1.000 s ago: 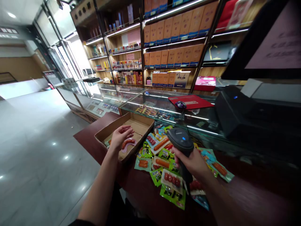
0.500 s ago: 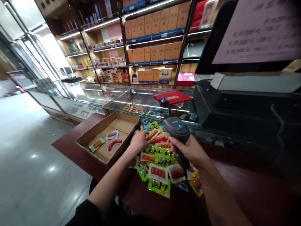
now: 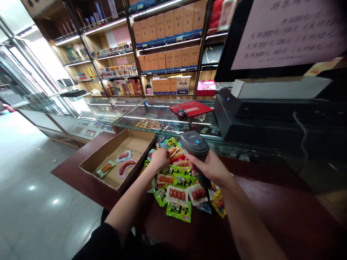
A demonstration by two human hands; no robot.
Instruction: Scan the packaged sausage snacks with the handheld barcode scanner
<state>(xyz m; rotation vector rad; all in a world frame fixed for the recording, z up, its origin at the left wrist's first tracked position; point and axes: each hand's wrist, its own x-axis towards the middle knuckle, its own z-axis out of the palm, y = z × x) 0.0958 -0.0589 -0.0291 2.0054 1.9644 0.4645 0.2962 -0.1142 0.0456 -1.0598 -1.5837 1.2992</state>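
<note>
My right hand (image 3: 214, 169) is wrapped round the handle of a dark grey barcode scanner (image 3: 193, 141), which has a small blue light on top. Its head is over a heap of small packets of sausages. At the heap's left side, my left hand (image 3: 159, 159) is closed on the end of a sausage packet (image 3: 172, 152); its fingertips are partly hidden. Nearer to me lie a clear packet of several small red sausages (image 3: 177, 194) and a bright green packet (image 3: 179, 211). Left of the heap stands a shallow cardboard box (image 3: 112, 180) with three sausage packets inside.
The reddish-brown counter (image 3: 271, 202) bears the heap and box. Behind runs a glass display case (image 3: 127, 121) with a red mat (image 3: 199, 107) and a computer mouse (image 3: 182, 113) on it. A black monitor (image 3: 230, 43) stands at right. Boxes line the back shelves.
The whole view has shifted, so things sit further left. My left fingers have closed on the sausage packet, which is now tilted. My right hand still holds the barcode scanner over the heap.
</note>
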